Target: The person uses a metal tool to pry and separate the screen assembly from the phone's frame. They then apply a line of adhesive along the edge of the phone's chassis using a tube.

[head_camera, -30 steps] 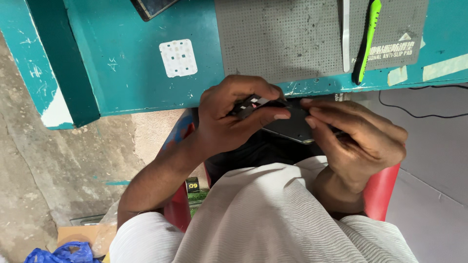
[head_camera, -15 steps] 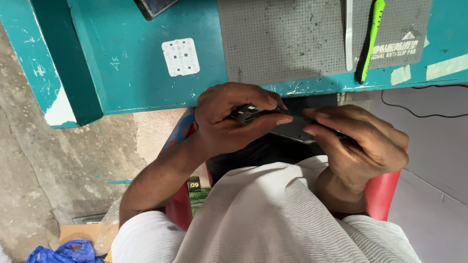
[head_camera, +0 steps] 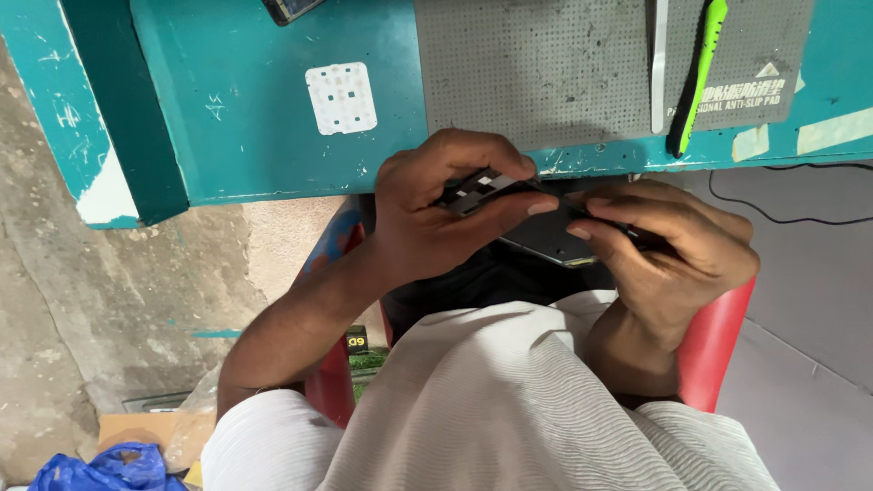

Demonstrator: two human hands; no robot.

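While we sit on the red chair (head_camera: 718, 345) at the teal bench (head_camera: 255, 109), both our hands work on a dark phone (head_camera: 546, 232) held just under the bench edge, above our lap. Our left hand (head_camera: 436, 214) is closed around the left end of the phone, with the thumb laid along its top side and the fingers curled over the part where small light and dark pieces show. Our right hand (head_camera: 673, 245) is closed too, and it pinches a thin dark tool (head_camera: 637, 236) against the right side of the phone; we cannot tell what kind of tool it is, because the fingers cover most of it.

We judge that the step in hand is fine work on the opened phone, probably prying or loosening something along its edge. The next move, as we see it, asks for a steady left grip, so that the phone does not turn, and a small, careful push with the tool, because a slip could scratch the parts or drop the phone to the floor.

On the bench lies a grey mat (head_camera: 546, 73) with many small holes. A green-handled tool (head_camera: 696, 77) and a thin metal strip (head_camera: 657, 64) rest on it, well apart from our hands. A small white sheet (head_camera: 341, 97) lies left of the mat.
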